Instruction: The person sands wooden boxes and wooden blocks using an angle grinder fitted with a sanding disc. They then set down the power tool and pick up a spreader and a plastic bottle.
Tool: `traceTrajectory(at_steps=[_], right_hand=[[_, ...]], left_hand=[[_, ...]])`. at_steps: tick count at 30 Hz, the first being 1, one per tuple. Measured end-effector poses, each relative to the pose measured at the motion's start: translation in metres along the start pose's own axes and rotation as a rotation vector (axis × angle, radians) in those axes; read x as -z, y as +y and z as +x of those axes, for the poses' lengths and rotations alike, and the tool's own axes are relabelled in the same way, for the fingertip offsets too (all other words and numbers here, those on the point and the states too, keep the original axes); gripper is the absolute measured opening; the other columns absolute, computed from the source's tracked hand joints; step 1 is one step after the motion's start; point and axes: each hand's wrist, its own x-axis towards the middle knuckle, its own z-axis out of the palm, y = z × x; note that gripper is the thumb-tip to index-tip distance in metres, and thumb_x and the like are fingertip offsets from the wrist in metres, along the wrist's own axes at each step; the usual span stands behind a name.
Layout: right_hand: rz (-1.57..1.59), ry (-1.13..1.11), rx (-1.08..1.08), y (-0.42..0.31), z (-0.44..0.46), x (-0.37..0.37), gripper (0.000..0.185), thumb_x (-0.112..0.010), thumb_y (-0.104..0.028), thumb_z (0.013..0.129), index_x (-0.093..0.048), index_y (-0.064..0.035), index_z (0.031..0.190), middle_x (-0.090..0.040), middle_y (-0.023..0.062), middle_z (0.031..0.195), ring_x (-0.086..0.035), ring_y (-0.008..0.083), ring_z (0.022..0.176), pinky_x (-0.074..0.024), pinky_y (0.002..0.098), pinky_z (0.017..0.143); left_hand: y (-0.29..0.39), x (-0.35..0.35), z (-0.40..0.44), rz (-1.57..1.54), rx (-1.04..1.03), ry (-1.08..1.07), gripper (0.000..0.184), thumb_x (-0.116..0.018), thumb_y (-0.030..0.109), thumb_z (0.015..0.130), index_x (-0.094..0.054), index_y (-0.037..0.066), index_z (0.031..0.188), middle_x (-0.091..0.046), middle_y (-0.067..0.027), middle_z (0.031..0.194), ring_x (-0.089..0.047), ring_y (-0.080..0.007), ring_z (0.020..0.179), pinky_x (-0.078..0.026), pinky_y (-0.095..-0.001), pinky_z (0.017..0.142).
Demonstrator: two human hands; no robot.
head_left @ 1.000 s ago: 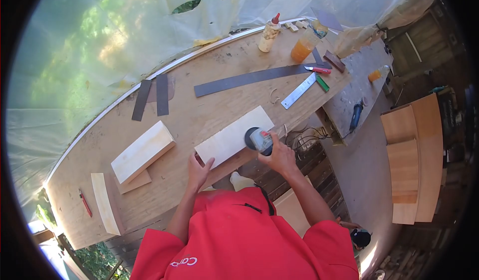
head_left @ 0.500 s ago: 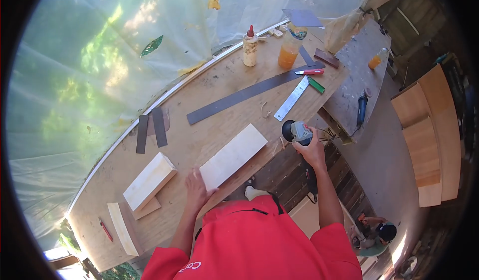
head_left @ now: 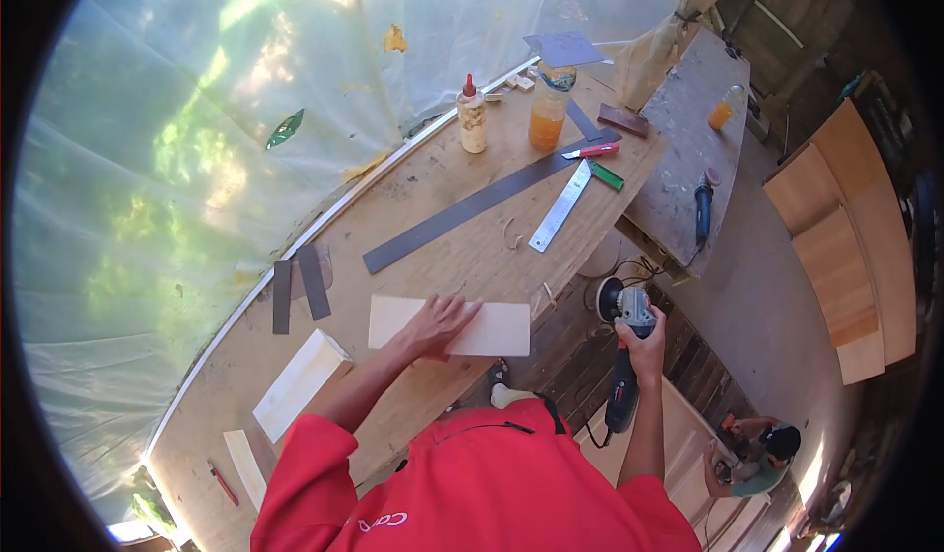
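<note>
My left hand [head_left: 440, 327] lies over the middle of a pale wooden block [head_left: 504, 330] at the table's front edge, its fingers across the top face. My right hand [head_left: 644, 344] grips a grey and black power sander [head_left: 623, 385], held off the table to the right of the block. The sander's round pad [head_left: 609, 299] points up and to the left. Left of the block, a second pale block [head_left: 300, 383] rests on the table, partly behind my left arm.
On the table [head_left: 442, 257] are dark strips [head_left: 462, 198], a square [head_left: 562, 206], a red cutter [head_left: 593, 150], a glue bottle [head_left: 472, 117] and an orange-liquid bottle [head_left: 547, 119]. Another person [head_left: 762, 459] crouches at lower right. An angle grinder [head_left: 703, 210] lies on the side table.
The sander in my right hand has come off the block and moved right and down. My left hand has shifted from the block's left end onto its top, and the block has turned.
</note>
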Motion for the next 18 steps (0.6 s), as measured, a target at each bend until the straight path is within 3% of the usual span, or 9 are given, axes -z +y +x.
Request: traceTrajectory(at_steps=[3, 4, 7, 8, 10, 13, 14, 17, 18], right_hand=[[0.03, -0.024, -0.105, -0.025, -0.01, 0.009, 0.072, -0.079, -0.028, 0.07, -0.044, -0.0025, 0.126, -0.058, 0.0139, 0.112, -0.058, 0.0219, 0.099, -0.0454, 0.0338, 0.09], [0.06, -0.019, -0.127, -0.027, -0.013, 0.008, 0.072, -0.079, -0.028, 0.07, -0.044, -0.0022, 0.126, -0.058, 0.0132, 0.111, -0.058, 0.0221, 0.099, -0.0451, 0.0339, 0.091], [0.093, -0.032, -0.105, -0.008, -0.02, 0.003, 0.073, -0.079, -0.027, 0.07, -0.043, -0.0009, 0.127, -0.055, 0.0138, 0.115, -0.056, 0.0215, 0.102, -0.0441, 0.0332, 0.092], [0.128, -0.041, -0.128, -0.005, -0.023, 0.002, 0.073, -0.079, -0.027, 0.07, -0.043, -0.0007, 0.128, -0.055, 0.0141, 0.116, -0.055, 0.0211, 0.103, -0.0437, 0.033, 0.092], [0.139, -0.066, -0.136, -0.009, -0.032, -0.001, 0.074, -0.079, -0.027, 0.07, -0.043, -0.0006, 0.128, -0.054, 0.0144, 0.117, -0.055, 0.0213, 0.103, -0.0434, 0.0329, 0.093], [0.136, -0.097, -0.145, -0.009, -0.043, -0.005, 0.075, -0.079, -0.027, 0.07, -0.042, -0.0005, 0.129, -0.054, 0.0145, 0.118, -0.055, 0.0217, 0.105, -0.0427, 0.033, 0.094], [0.125, -0.106, -0.146, -0.009, -0.046, -0.008, 0.075, -0.079, -0.027, 0.069, -0.042, -0.0004, 0.129, -0.054, 0.0145, 0.118, -0.055, 0.0221, 0.106, -0.0424, 0.0331, 0.094], [0.109, -0.126, -0.132, -0.017, -0.053, -0.016, 0.074, -0.079, -0.025, 0.07, -0.042, -0.0006, 0.129, -0.054, 0.0146, 0.119, -0.054, 0.0227, 0.107, -0.0413, 0.0335, 0.096], [0.065, -0.121, -0.092, -0.022, -0.053, -0.017, 0.074, -0.079, -0.024, 0.07, -0.042, -0.0008, 0.129, -0.054, 0.0145, 0.118, -0.054, 0.0227, 0.108, -0.0409, 0.0338, 0.096]], left_hand=[[-0.014, 0.015, 0.008, 0.293, -0.318, -0.12, 0.134, -0.09, 0.038, 0.041, -0.016, 0.017, 0.15, -0.04, -0.0107, 0.137, -0.039, -0.0278, 0.129, -0.021, -0.0537, 0.113], [-0.016, 0.018, 0.007, 0.46, -0.413, -0.127, 0.112, -0.082, 0.036, 0.06, -0.016, 0.022, 0.15, -0.039, -0.0054, 0.141, -0.033, -0.0251, 0.135, -0.015, -0.0557, 0.116], [-0.043, -0.023, 0.007, 0.618, -0.635, 0.057, 0.085, -0.067, 0.027, 0.079, -0.018, 0.023, 0.149, -0.035, -0.004, 0.146, -0.027, -0.0258, 0.14, -0.014, -0.0552, 0.117], [-0.041, -0.022, 0.004, 0.509, -0.528, -0.152, 0.065, -0.053, 0.017, 0.088, -0.025, 0.021, 0.147, -0.032, -0.0031, 0.15, -0.025, -0.0258, 0.142, -0.013, -0.0562, 0.116], [-0.035, -0.034, -0.011, 0.335, -0.227, -0.031, 0.066, -0.059, 0.022, 0.084, -0.032, 0.015, 0.145, -0.032, -0.0066, 0.15, -0.026, -0.026, 0.141, -0.013, -0.0576, 0.115], [0.018, -0.039, -0.024, -0.189, 0.571, 0.144, 0.094, -0.063, 0.054, 0.08, -0.025, 0.0, 0.146, -0.015, -0.0291, 0.152, -0.014, -0.0449, 0.141, -0.018, -0.0669, 0.107], [0.035, -0.05, -0.02, -0.321, 0.764, 0.239, 0.118, -0.068, 0.067, 0.067, -0.017, -0.003, 0.147, -0.007, -0.0337, 0.151, -0.01, -0.0543, 0.138, -0.016, -0.0708, 0.104], [0.076, -0.074, -0.002, -0.34, 1.022, 0.294, 0.125, -0.069, 0.07, 0.063, -0.013, -0.002, 0.148, -0.002, -0.0311, 0.152, -0.024, -0.0546, 0.131, -0.025, -0.0643, 0.103], [0.076, -0.078, 0.002, -0.479, 1.041, 0.356, 0.122, -0.075, 0.057, 0.061, -0.012, 0.001, 0.149, 0.0, -0.0308, 0.153, -0.02, -0.0563, 0.131, -0.023, -0.0678, 0.102]])
